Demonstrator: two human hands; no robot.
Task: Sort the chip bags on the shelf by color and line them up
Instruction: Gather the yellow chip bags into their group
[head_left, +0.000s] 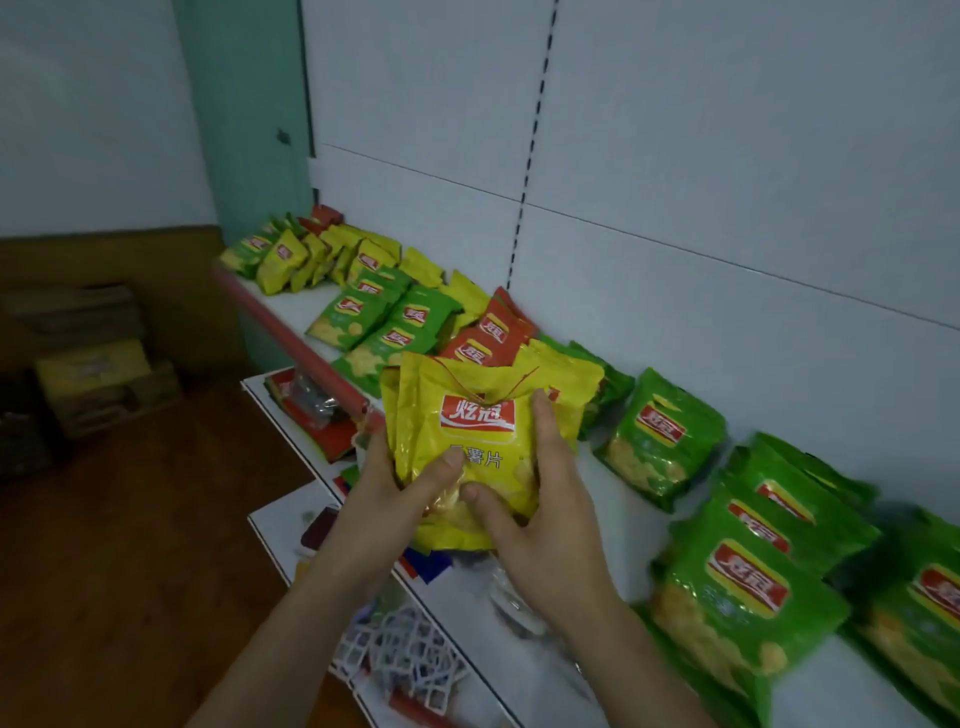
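Grip: left hand (387, 480) and right hand (540, 512) both clasped the stack of yellow chip bags (475, 441), held above the shelf (613, 499) edge; judged best to square the stack, then seat it beside the far yellow group (311, 254).

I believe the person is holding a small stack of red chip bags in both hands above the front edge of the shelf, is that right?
Not quite: the colour is wrong. In the head view, the stack of chip bags gripped by the left hand and the right hand is yellow, not red. The red bags lie further back on the shelf. The rest stands: both hands hold the stack above the shelf's front edge.
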